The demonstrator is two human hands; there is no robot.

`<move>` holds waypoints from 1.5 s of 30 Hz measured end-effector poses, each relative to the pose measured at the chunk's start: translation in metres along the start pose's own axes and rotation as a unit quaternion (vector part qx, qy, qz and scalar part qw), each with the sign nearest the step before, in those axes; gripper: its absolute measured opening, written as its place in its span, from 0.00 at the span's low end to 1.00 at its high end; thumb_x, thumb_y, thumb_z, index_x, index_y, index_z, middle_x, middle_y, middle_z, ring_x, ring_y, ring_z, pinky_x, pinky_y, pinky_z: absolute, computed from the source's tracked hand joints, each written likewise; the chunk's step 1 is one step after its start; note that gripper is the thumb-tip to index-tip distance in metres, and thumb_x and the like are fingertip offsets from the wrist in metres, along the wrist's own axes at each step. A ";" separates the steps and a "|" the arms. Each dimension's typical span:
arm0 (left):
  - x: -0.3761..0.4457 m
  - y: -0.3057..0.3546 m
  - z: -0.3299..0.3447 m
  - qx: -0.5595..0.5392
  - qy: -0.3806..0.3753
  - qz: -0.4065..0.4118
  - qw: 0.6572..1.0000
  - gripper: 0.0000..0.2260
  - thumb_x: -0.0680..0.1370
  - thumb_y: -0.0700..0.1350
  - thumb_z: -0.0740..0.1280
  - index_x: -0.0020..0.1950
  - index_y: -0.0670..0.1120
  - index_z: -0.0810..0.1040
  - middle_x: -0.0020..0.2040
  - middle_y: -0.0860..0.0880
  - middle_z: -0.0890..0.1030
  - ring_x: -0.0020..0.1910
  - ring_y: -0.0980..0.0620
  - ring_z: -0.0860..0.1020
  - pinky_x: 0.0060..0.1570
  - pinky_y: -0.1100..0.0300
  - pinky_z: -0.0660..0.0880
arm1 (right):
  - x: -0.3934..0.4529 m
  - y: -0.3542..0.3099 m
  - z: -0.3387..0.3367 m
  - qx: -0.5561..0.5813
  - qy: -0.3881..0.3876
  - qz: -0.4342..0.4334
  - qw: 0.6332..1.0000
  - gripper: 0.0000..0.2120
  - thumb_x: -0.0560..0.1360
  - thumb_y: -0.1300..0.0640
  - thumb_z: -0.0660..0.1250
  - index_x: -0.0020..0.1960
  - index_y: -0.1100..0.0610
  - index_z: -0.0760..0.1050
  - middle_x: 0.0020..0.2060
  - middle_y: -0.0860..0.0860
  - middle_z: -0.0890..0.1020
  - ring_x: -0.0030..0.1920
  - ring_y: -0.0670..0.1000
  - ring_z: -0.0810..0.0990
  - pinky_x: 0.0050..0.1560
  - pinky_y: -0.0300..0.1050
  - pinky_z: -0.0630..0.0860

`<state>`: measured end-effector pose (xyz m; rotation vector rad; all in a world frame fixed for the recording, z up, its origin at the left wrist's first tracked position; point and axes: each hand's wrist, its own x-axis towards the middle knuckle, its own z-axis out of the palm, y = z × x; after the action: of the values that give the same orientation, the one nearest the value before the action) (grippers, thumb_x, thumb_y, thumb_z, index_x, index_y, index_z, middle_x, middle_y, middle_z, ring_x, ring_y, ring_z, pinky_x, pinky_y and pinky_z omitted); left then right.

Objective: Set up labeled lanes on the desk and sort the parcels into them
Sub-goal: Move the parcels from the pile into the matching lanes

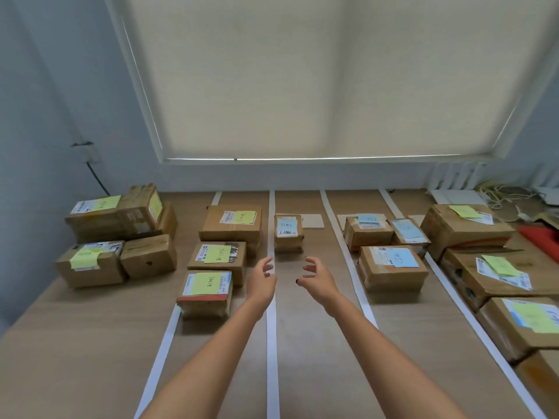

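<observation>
Left hand (pixel 262 275) and right hand (pixel 316 275) hover spread, empty, before a small brown parcel (pixel 288 234) bearing a pale, seemingly handwritten note.

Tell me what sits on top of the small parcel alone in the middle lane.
The small parcel carries a white shipping label with a pale blue sticky note on it. The handwriting is too blurred to read, and the note covers part of the label's print.

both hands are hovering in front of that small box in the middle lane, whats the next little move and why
Probably draw both hands back toward the pile on the left. The left hand and right hand hold nothing, fingers loosely curled, and the small box already sits alone in its lane between two white strips. The parcels at far left lie outside any lane.
</observation>
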<state>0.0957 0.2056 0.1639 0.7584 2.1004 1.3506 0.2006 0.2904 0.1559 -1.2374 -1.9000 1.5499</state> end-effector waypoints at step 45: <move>0.173 -0.179 -0.414 -0.036 0.004 -0.056 0.998 0.22 0.78 0.32 0.56 0.69 0.48 0.70 0.65 0.46 0.74 0.61 0.50 0.73 0.49 0.62 0.72 | 0.076 -0.127 0.430 -0.033 -0.054 0.022 0.998 0.26 0.73 0.64 0.66 0.69 0.53 0.64 0.62 0.54 0.73 0.57 0.52 0.75 0.50 0.41 0.73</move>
<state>-0.3424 0.0044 0.1267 0.5982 2.0567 1.3613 -0.2130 0.1050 0.1231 -1.2530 -2.0192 1.6189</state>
